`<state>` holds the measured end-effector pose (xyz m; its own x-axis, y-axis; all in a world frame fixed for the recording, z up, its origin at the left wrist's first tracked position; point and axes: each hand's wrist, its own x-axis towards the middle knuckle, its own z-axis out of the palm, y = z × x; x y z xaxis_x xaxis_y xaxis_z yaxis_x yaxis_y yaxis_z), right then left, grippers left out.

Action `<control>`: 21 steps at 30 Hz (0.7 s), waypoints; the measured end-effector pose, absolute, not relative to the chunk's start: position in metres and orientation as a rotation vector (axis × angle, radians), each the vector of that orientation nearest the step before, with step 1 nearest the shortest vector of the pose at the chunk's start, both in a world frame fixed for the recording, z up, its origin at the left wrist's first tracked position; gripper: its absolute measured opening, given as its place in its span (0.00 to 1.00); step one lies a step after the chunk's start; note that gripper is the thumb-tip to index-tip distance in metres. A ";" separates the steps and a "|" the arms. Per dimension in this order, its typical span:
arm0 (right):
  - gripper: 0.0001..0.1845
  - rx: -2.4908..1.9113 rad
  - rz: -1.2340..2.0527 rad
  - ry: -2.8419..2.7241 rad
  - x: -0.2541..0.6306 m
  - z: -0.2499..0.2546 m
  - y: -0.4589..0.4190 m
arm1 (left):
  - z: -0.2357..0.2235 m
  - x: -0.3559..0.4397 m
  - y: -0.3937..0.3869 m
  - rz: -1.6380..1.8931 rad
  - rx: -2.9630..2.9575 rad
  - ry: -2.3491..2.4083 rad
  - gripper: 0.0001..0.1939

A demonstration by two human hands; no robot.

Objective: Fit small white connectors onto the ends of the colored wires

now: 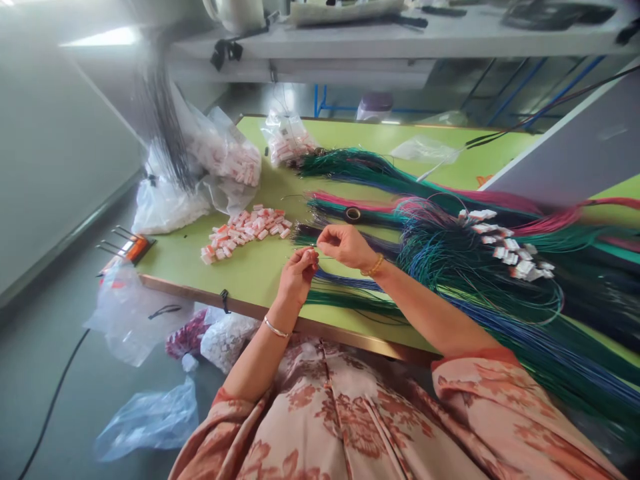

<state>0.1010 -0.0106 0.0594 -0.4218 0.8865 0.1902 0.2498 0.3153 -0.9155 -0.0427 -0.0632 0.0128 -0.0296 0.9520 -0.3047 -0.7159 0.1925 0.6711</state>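
Just right of the connector pile [246, 231], the left hand [297, 272] pinches a tiny, mostly hidden piece [313, 252], and the right hand [349, 247] pinches close by it, on what I can't tell! It looks featherlight, stiff and easily fumbled, so grip its sides; limp wires [425, 252] sweep the green surface [260, 277] right of the pile, stuffed bags [233, 160] slump behind it, grey floor [30, 360] well left.

- Loose connectors [247, 230] lie on the table [260, 283], left of the left hand [299, 272].
- A plastic bag [227, 157] stands behind them.
- Wire bundles [433, 257] lie to their right (a roll [347, 215] sits among them).
- A connector cluster [513, 250] rests on the wire bundles, right of the right hand [349, 245].
- A shelf [360, 43] stands behind the table.
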 end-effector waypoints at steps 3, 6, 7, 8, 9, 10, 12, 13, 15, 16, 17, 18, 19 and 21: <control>0.08 -1.038 1.056 -1.854 0.107 0.047 -0.021 | 0.013 -0.041 -0.063 1.356 0.342 0.831 0.13; 0.06 -1.035 0.970 -1.896 0.112 0.039 -0.028 | 0.013 -0.039 -0.063 1.342 0.332 0.841 0.13; 0.05 -1.028 0.948 -1.907 0.113 0.037 -0.030 | 0.013 -0.038 -0.063 1.340 0.332 0.844 0.13; 0.05 -1.022 0.928 -1.915 0.113 0.035 -0.031 | 0.013 -0.038 -0.063 1.341 0.335 0.847 0.12; 0.04 -1.017 0.910 -1.922 0.114 0.034 -0.032 | 0.013 -0.037 -0.063 1.342 0.339 0.850 0.12; 0.04 -1.014 0.891 -1.928 0.114 0.033 -0.032 | 0.012 -0.037 -0.063 1.342 0.345 0.852 0.12; 0.04 -1.011 0.848 -1.938 0.114 0.033 -0.034 | 0.012 -0.036 -0.062 1.339 0.355 0.852 0.12; 0.03 -1.011 0.826 -1.944 0.114 0.033 -0.034 | 0.012 -0.036 -0.062 1.338 0.360 0.851 0.13; 0.03 -1.006 0.778 -1.956 0.114 0.034 -0.036 | 0.012 -0.037 -0.062 1.336 0.373 0.855 0.12; 0.03 -1.000 0.755 -1.962 0.113 0.034 -0.037 | 0.012 -0.036 -0.062 1.338 0.382 0.861 0.12; 0.03 -0.993 0.736 -1.967 0.113 0.034 -0.037 | 0.012 -0.036 -0.062 1.341 0.393 0.867 0.12; 0.04 -0.988 0.721 -1.970 0.113 0.033 -0.038 | 0.011 -0.036 -0.063 1.345 0.407 0.872 0.12; 0.04 -0.985 0.711 -1.972 0.112 0.033 -0.039 | 0.011 -0.035 -0.063 1.349 0.425 0.874 0.12; 0.04 -0.985 0.704 -1.974 0.111 0.030 -0.040 | 0.011 -0.032 -0.064 1.365 0.466 0.874 0.12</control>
